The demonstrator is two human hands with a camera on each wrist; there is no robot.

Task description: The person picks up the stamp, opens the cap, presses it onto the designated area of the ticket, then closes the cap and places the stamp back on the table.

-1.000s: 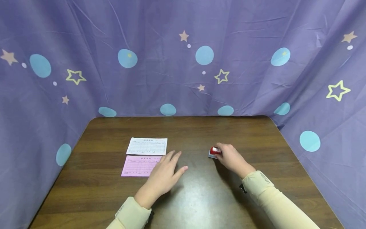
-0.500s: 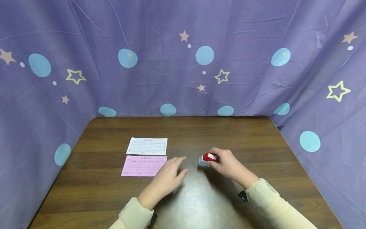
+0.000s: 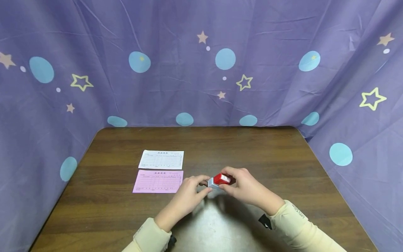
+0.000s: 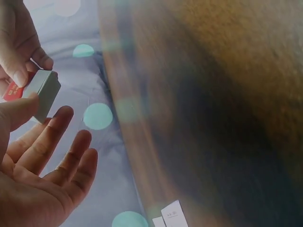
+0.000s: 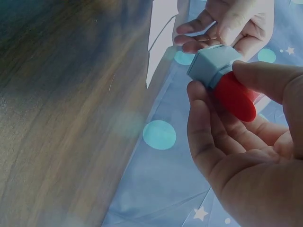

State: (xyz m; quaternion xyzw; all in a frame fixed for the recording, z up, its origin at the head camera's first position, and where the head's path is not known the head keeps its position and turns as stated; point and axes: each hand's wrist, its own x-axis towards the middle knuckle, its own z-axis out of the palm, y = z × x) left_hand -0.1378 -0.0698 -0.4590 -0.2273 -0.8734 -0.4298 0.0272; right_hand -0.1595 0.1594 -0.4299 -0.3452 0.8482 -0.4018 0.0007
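Observation:
A stamp with a red handle [image 3: 221,179] and a pale grey-blue cap [image 3: 212,183] is held up over the middle of the table. My right hand [image 3: 248,187] grips it from the right, its thumb and fingers around the handle's base in the right wrist view. From the left, my left hand [image 3: 185,196] pinches the cap's far end between thumb and index finger. The other left fingers are spread loosely in the left wrist view. Just left of that hand lies a pink printed form [image 3: 157,182], with a white printed form [image 3: 161,160] behind it.
Both forms lie flat on the brown wooden table [image 3: 252,147], slightly apart. A purple curtain [image 3: 189,35] with stars and blue dots hangs behind the table and along both sides.
My right hand has brought the stamp up off the table and to the left, tilting it. My left hand has moved right, away from the pink form, and taken hold of the cap.

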